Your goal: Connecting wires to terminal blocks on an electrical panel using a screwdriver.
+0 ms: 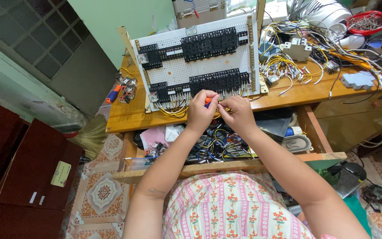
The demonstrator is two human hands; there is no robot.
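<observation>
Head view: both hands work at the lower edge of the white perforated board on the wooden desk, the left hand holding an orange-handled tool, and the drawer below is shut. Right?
Not quite. The head view shows the drawer pulled open and full of wires. The rest holds: left hand and right hand meet at the lower edge of the white perforated board, and an orange-handled tool shows in the left.

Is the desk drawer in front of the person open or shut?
Open. The drawer is pulled out toward the person, its inside exposed and filled with tangled wires, beneath both hands working at the white panel.

A red bowl of screws [367,21] sits beyond tangled wires [315,48].
</observation>
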